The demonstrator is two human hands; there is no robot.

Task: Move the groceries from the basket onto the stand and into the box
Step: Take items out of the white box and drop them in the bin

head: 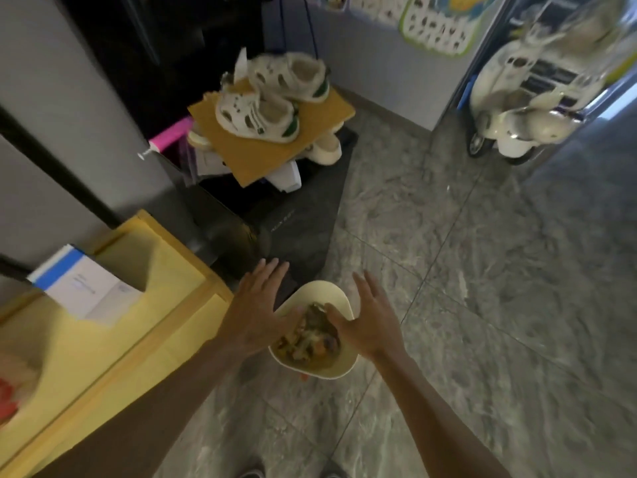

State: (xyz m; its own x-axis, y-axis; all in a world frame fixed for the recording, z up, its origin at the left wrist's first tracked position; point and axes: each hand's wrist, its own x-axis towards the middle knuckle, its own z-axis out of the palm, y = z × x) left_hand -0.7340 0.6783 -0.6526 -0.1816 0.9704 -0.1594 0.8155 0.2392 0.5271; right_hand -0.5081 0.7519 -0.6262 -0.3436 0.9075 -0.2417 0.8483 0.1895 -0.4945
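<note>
A cream oval basket (322, 288) sits on the floor, low in the middle of the view, holding several mixed groceries (310, 345) in dark, green and orange tones. My left hand (255, 312) and my right hand (370, 322) hover over it from either side with fingers spread. Both thumbs touch a dark item (315, 313) at the top of the pile; neither hand is closed around it. An open yellow cardboard box (113, 343) stands at the left. A black stand (296, 222) rises just behind the basket.
Inside the box lie a white and blue carton (82, 288) and something red (7, 398). On the stand a cardboard sheet (265, 153) carries small white shoes (262, 115). A toy scooter (517, 112) is parked at the far right. Grey tiled floor stretches to the right.
</note>
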